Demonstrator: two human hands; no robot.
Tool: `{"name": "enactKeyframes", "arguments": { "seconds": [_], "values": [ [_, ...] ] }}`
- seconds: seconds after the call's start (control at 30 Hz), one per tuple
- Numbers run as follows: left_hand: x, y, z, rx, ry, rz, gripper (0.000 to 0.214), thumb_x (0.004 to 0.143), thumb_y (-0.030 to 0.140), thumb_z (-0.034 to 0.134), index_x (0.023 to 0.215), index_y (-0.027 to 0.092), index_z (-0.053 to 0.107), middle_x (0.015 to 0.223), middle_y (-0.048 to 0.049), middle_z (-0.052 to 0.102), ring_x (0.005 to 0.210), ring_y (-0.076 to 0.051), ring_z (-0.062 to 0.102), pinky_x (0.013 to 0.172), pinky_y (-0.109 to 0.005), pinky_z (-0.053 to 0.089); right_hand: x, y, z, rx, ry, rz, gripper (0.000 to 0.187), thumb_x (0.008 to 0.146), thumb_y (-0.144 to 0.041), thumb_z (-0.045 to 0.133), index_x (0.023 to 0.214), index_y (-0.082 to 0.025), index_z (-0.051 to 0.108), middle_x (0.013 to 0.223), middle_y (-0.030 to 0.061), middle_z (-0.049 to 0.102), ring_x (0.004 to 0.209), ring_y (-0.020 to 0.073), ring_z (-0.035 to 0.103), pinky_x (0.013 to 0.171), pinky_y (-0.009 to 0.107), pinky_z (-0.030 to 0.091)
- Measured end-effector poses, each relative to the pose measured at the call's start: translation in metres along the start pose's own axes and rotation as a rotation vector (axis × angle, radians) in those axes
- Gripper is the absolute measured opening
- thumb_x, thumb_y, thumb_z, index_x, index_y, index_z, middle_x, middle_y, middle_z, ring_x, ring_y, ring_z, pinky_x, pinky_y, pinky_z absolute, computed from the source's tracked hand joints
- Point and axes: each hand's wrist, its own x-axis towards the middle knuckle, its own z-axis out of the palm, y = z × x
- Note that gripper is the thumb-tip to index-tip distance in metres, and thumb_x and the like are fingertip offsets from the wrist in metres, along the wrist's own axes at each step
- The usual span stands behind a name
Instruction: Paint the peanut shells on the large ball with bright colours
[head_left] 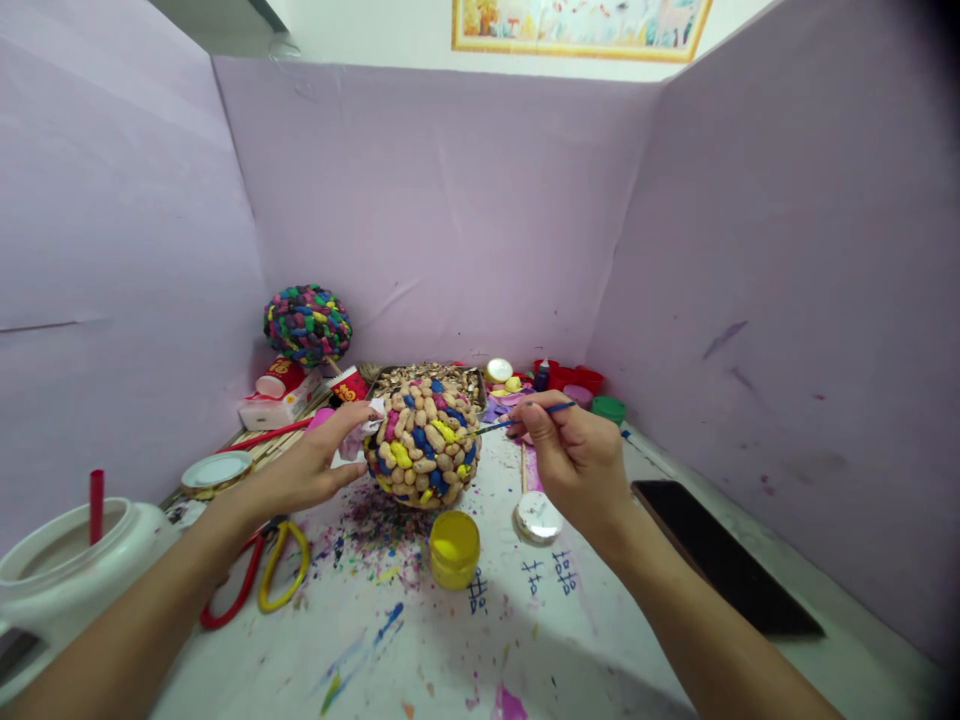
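Observation:
A ball covered in peanuts [424,470] stands in the middle of the table. Some peanuts are painted blue, yellow or magenta; others are plain. My left hand [322,460] grips its left side, with a crumpled white tissue [360,432] between the fingers and the ball. In a pinch, my right hand [574,445] holds a thin blue paintbrush [495,426], whose tip touches a yellow peanut on the ball's right side. Just in front of the ball is an open jar of yellow paint [454,550]. A round white lid [538,517] lies below my right hand.
Red-and-yellow-handled scissors [281,565] and a white pot [82,570] are at left. Behind stand a tray of peanuts [469,380], a finished-looking multicoloured ball [307,325] and paint pots [607,408]. A black phone-like slab [720,560] lies right. Purple panels [450,200] enclose the table.

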Motion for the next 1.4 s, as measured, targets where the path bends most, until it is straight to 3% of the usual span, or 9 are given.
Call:
{"name": "enactKeyframes", "arguments": {
  "seconds": [0.37, 0.67, 0.9, 1.4],
  "values": [
    [0.0, 0.0, 0.0, -0.007, -0.005, -0.012, 0.06, 0.086, 0.041, 0.051, 0.139, 0.021, 0.031, 0.144, -0.0137, 0.04, 0.132, -0.031, 0.038, 0.108, -0.046, 0.034, -0.002, -0.001, 0.001, 0.147, 0.06, 0.007, 0.018, 0.091, -0.022, 0.048, 0.079, -0.019, 0.061, 0.072, 0.0021, 0.067, 0.061, 0.0128, 0.066, 0.055, 0.025, 0.053],
    [0.0, -0.001, 0.001, 0.009, -0.005, -0.022, 0.061, 0.086, 0.042, 0.05, 0.139, 0.019, 0.031, 0.145, -0.0148, 0.04, 0.132, -0.031, 0.038, 0.108, -0.046, 0.033, 0.0, -0.01, -0.009, 0.215, 0.348, -0.047, 0.018, 0.093, -0.02, 0.046, 0.085, -0.021, 0.062, 0.071, 0.0, 0.065, 0.062, 0.0132, 0.064, 0.057, 0.028, 0.052],
    [0.0, -0.002, 0.001, 0.009, -0.018, -0.046, 0.063, 0.084, 0.045, 0.05, 0.138, 0.017, 0.032, 0.145, -0.0151, 0.04, 0.133, -0.031, 0.037, 0.109, -0.047, 0.032, -0.003, -0.002, 0.004, 0.034, 0.025, -0.106, 0.017, 0.091, -0.019, 0.048, 0.08, -0.018, 0.061, 0.069, 0.0024, 0.067, 0.061, 0.0132, 0.063, 0.054, 0.025, 0.049],
    [0.0, -0.003, 0.002, 0.024, -0.01, -0.036, 0.063, 0.085, 0.043, 0.05, 0.139, 0.017, 0.031, 0.145, -0.0146, 0.04, 0.133, -0.031, 0.037, 0.109, -0.046, 0.033, -0.005, 0.0, 0.004, 0.047, 0.009, -0.043, 0.022, 0.091, -0.023, 0.047, 0.074, -0.016, 0.061, 0.066, 0.0048, 0.067, 0.056, 0.0138, 0.063, 0.051, 0.026, 0.049]
  ]
}}
